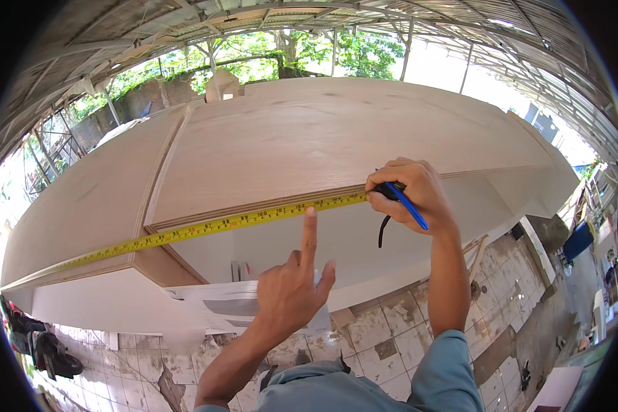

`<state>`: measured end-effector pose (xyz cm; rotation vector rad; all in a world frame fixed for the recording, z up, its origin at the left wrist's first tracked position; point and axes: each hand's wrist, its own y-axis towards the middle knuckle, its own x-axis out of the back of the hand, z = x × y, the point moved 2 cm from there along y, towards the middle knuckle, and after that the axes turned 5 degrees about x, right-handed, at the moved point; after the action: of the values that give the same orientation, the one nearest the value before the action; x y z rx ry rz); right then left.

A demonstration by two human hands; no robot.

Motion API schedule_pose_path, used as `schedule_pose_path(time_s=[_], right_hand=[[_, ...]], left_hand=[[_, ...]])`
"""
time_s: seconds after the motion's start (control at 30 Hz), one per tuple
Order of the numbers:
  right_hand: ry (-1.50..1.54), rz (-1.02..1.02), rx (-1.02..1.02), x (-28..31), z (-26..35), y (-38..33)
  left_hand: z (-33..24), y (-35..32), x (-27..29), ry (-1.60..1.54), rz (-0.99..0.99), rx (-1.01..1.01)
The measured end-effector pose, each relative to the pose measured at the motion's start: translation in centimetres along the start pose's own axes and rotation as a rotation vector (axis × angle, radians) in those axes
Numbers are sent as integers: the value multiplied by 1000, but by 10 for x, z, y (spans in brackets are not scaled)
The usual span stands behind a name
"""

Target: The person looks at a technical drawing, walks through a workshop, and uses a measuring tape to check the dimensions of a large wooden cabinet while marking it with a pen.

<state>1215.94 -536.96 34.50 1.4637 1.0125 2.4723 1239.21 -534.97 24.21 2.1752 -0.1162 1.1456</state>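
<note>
A yellow tape measure (244,219) is pulled out along the front edge of a large plywood panel (323,137), its blade running to the far left. My right hand (422,189) grips the dark tape case at the blade's right end. A blue pen (412,209) is held in the same hand, and a black strap (382,232) hangs below. My left hand (288,292) stretches its index finger up to the blade's lower edge, thumb apart and other fingers curled. Printed sheets (230,305) lie beside and partly behind that hand.
The panel tops a big cabinet-like piece with white inner faces (419,226); a second plywood section (96,192) adjoins at left. Below is a worn tiled floor (371,336). A motorcycle (51,353) stands lower left, and a blue object (578,240) sits at right.
</note>
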Motion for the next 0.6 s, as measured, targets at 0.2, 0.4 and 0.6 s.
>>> schedule_pose_path(time_s=[0.2,0.4,0.6], right_hand=[[3,-3,-11,2,3,0],[-19,-3,-27,1,3,0],[-15,11,-34,2,2,-1]], left_hand=[[-16,9,-22,-42,-59,-44],[-20,12,-35,-65,-25,-63],[-23,13,-35,-90,-21,-62]])
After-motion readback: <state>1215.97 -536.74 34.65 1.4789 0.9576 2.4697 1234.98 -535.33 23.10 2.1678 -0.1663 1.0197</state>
